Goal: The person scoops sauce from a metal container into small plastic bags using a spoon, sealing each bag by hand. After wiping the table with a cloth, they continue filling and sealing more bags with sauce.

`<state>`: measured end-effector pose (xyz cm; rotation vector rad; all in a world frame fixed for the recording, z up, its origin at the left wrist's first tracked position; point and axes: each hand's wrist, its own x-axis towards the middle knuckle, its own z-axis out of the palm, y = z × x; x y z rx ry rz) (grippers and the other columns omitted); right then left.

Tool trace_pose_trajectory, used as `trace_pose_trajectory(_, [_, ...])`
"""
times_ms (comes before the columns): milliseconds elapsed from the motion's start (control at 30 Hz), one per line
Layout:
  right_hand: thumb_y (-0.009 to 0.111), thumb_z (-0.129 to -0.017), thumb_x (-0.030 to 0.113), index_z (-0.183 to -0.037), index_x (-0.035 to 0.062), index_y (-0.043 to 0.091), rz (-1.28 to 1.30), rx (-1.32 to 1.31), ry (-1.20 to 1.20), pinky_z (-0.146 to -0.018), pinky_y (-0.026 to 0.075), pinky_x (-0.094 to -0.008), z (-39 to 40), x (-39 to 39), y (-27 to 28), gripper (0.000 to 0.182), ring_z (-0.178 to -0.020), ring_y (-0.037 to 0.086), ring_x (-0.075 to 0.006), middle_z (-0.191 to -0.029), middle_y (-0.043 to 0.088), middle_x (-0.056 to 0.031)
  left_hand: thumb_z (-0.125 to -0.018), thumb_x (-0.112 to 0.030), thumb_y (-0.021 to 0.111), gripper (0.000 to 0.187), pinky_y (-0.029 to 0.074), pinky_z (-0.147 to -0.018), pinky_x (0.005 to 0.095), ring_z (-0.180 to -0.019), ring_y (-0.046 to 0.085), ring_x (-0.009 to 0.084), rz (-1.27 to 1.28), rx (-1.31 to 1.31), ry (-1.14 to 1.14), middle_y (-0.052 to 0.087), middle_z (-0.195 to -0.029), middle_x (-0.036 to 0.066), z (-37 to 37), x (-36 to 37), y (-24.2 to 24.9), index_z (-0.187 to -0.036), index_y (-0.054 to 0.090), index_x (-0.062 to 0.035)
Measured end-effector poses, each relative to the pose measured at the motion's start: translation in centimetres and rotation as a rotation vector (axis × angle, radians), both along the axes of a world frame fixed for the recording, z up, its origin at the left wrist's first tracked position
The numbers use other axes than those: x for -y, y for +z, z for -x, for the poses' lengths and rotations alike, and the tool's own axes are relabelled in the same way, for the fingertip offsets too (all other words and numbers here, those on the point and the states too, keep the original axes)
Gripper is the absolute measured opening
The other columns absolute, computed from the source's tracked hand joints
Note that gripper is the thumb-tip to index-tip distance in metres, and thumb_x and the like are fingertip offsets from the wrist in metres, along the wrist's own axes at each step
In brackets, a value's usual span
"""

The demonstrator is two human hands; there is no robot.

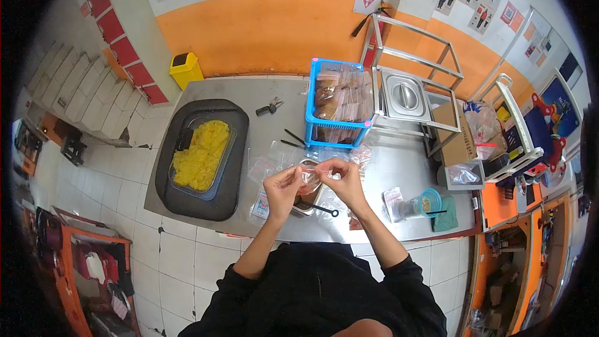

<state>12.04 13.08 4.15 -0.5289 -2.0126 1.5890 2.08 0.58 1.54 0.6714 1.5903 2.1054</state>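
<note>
My left hand (282, 192) and my right hand (344, 182) pinch the top edge of a small clear plastic bag (309, 181) between them. Something reddish-brown shows through its film, though I cannot make out what. Under the bag stands a metal pan (306, 210), partly hidden by my hands. A dark utensil handle with a ring end (326, 210) sticks out of the pan to the right. Flat clear plastic bags (259, 163) lie on the steel table beside my left hand.
A blue basket (339, 126) full of brown-filled bags stands behind my hands. Left is a black tray (234, 150) with yellow food (203, 156). A lidded steel container (404, 97) sits in a metal frame. Right are a clear cup (412, 208) and a green cloth (445, 215).
</note>
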Motion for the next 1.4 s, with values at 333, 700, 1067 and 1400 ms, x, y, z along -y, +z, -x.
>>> trace_pose_trajectory(333, [0.068,-0.076,0.006,-0.084,0.0008,0.068,-0.016,-0.056,-0.02,-0.068,0.041,-0.0222,-0.2,0.3,-0.6,0.01,-0.073,0.054,-0.0069,-0.079,0.065,-0.0026,-0.084,-0.003,0.063,0.016,0.053,-0.067,0.0214,-0.076,0.064,0.0098,0.021,-0.057,-0.025,0.067,-0.086,0.007,-0.7,-0.2,1.0,-0.097,0.065,0.0053])
trace_pose_trajectory(700, [0.068,-0.073,0.004,-0.081,-0.0018,0.068,-0.141,-0.039,-0.087,-0.068,0.045,-0.0275,-3.8,-1.5,3.0,0.009,-0.071,0.056,-0.0128,-0.074,0.063,-0.0074,-0.083,-0.005,0.065,0.014,0.052,-0.064,0.024,-0.074,0.064,0.0113,0.036,-0.093,-0.179,0.067,-0.085,0.006,-2.6,-2.9,2.6,-0.094,0.066,0.0024])
trace_pose_trajectory(1067, [0.072,-0.069,0.009,-0.08,0.0043,0.069,-0.312,0.652,0.149,-0.069,0.049,-0.0297,-14.4,-4.6,-5.5,0.013,-0.071,0.061,-0.0178,-0.08,0.067,-0.0069,-0.081,-0.015,0.065,0.054,0.035,-0.099,0.038,-0.115,0.047,0.0278,0.209,-0.568,-0.341,0.047,-0.127,0.014,-0.7,-2.0,0.1,-0.129,0.042,-0.0056])
trace_pose_trajectory(1400, [0.065,-0.075,0.018,-0.108,0.0141,0.061,-0.643,0.582,-0.048,-0.086,0.039,-0.0455,-10.5,-3.0,-13.5,0.034,-0.1,0.054,-0.0268,-0.105,0.056,-0.008,-0.083,-0.016,0.062,0.058,0.035,-0.1,0.0385,-0.116,0.046,0.0268,0.268,-0.367,-0.19,0.041,-0.134,0.014,1.1,1.6,-2.4,-0.133,0.034,-0.0016])
